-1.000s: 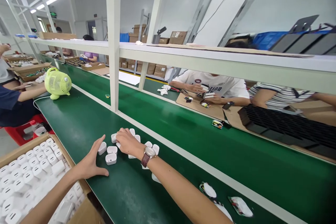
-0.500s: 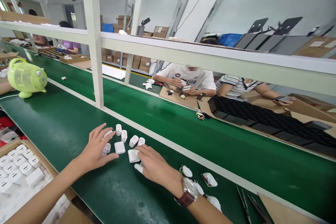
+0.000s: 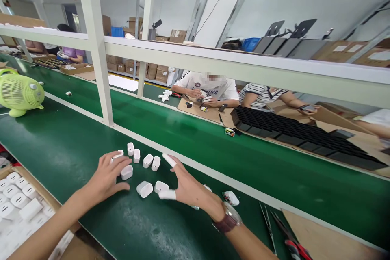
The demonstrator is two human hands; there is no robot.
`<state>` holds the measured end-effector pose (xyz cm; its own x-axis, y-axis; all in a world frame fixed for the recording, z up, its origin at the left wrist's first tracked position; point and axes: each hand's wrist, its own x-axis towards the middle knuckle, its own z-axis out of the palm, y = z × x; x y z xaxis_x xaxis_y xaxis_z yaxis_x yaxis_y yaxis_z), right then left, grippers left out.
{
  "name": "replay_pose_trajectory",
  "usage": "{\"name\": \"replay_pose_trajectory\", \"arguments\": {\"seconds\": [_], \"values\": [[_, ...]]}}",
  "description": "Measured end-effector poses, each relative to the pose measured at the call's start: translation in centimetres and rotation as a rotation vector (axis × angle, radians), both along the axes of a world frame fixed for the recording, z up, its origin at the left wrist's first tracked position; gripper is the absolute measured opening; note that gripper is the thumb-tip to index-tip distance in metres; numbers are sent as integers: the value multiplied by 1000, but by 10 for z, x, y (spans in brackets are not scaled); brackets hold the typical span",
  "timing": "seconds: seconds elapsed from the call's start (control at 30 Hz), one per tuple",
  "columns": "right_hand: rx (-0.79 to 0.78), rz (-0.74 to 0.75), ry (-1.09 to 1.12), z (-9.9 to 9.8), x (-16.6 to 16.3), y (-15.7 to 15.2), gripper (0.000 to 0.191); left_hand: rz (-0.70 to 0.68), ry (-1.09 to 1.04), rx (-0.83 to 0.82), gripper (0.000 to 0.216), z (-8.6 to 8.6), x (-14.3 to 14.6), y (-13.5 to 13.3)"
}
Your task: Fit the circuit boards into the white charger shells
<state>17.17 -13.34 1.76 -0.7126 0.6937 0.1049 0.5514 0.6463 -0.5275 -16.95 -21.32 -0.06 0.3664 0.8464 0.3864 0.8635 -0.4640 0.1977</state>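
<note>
Several white plastic charger shells stand on the green bench in front of me. My left hand (image 3: 106, 176) is open, its fingers spread over one shell (image 3: 126, 172) and partly hiding another shell (image 3: 118, 153) behind them. My right hand (image 3: 189, 187) is also open, with white covers on the thumb and a finger. Its thumb lies against or just in front of an open-topped shell (image 3: 161, 186); contact is hard to tell. Between my hands a second open-topped shell (image 3: 144, 189) leans a little. Smaller-looking upright shells (image 3: 148, 161) form a row further back.
A carton of white charger shells (image 3: 20, 200) is at the lower left. Tweezers (image 3: 268, 227) and red-handled pliers (image 3: 294, 243) lie right, near a circuit board with white padding (image 3: 231, 198). A green fan (image 3: 20, 92) stands left. A shelf post (image 3: 97, 69) rises ahead; co-workers sit opposite.
My right hand has lifted off the front shells and opened, moving right. The two nearest shells now show their open tops. My left hand stays spread beside the shells. The view has shifted slightly right.
</note>
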Motion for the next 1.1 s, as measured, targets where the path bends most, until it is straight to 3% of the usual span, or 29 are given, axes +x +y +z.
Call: {"name": "replay_pose_trajectory", "arguments": {"seconds": [0.07, 0.13, 0.3, 0.47, 0.53, 0.67, 0.83, 0.93, 1.03, 1.1], "values": [[-82, -9, -54, -12, 16, -1, 145, 36, -48, -73, 117, -4, -23, -8], [-118, 7, -99, -26, 15, 3, 159, 58, -90, -155, 142, -13, -37, -10], [-133, 50, 17, -48, -48, 22, 165, 18, -259, -279, 146, -32, -21, 7], [-131, 121, 73, -49, -87, 28, 150, 16, -310, -218, 145, -35, -1, 17], [-144, 135, 38, -45, -85, 33, 149, 13, -227, -90, 139, -35, -1, 10], [-148, 179, 58, -32, -86, 54, 142, -72, 32, 135, 102, -32, 3, -5], [-230, 212, 271, -22, -123, 95, 83, -105, 73, 286, 64, -21, 22, -7], [-291, 197, 342, -24, -149, 116, 59, -206, 126, 229, 31, -11, 36, -9], [-358, 185, 389, -30, -168, 125, 57, -332, 232, 104, 31, -5, 51, -14], [-386, 191, 406, -32, -175, 123, 62, -347, 277, 79, 27, -5, 58, -17]]}}
